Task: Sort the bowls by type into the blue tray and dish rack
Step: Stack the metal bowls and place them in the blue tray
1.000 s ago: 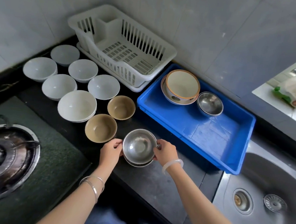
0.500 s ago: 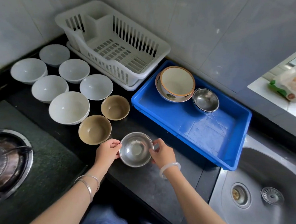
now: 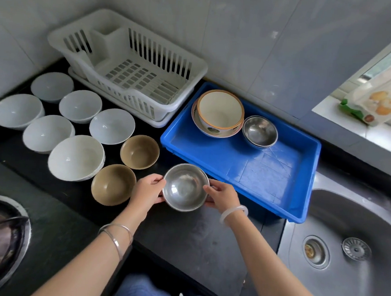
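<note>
left hand [image 3: 147, 190], right hand [image 3: 222, 195] grip steel bowl [image 3: 185, 187]; brown bowl [image 3: 113, 185], blue tray [image 3: 268, 175] flank it

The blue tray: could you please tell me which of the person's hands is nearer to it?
Right. The right hand grips the steel bowl close beside the blue tray; the left hand grips the bowl's opposite rim, farther from the tray.

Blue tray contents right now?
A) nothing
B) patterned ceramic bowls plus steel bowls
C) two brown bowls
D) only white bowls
B: an orange-rimmed bowl nested in a patterned bowl sits at the far end of the blue tray, next to the stacked steel bowls. The brown bowls and white bowls are on the counter outside it.
</note>
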`<state>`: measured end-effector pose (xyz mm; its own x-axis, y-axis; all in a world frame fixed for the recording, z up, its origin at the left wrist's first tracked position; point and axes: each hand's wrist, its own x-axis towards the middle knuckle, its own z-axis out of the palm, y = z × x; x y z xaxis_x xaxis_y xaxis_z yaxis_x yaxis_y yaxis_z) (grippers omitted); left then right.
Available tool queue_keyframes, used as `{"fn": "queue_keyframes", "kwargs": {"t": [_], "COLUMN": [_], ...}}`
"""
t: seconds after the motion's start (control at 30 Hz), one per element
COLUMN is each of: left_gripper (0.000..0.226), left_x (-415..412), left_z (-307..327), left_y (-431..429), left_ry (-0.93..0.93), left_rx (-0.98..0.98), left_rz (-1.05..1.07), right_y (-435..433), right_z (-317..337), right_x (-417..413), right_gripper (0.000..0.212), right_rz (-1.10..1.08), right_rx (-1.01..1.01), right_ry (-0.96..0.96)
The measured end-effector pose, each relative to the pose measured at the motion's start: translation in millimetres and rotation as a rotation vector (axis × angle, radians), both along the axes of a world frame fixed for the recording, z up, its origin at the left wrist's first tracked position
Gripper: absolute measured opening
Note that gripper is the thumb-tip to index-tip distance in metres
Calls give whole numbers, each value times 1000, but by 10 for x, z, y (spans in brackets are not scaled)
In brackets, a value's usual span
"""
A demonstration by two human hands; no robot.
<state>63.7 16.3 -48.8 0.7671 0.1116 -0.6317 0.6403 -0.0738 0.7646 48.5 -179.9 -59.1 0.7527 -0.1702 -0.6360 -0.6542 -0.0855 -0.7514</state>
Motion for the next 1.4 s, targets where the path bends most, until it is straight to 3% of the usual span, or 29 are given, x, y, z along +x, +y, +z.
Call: {"fn": "queue_keyframes", "kwargs": {"t": [0.43, 0.73, 1.07, 1.4], "left_gripper": [2, 30, 38, 29], "left_x": [969, 1619, 1993, 2014], "left_z": [608, 475, 247, 233], "left_y": [-1260, -2123, -2447, -2622], "left_ry": [-202, -153, -319, -251], "left_rx": [-7, -30, 341, 498], "left_rz": [-250, -330, -509, -743], "right_y": [-1191, -1876, -2075, -2085], "right_z": [483, 364, 230, -5], "right_x": [545, 1057, 1528, 1602], "right_gripper": [22, 24, 20, 24], "right_rz": [-195, -329, -317, -221], "right_rx": [-180, -295, -388, -463], "right_ry": [-206, -180, -141, -99]}}
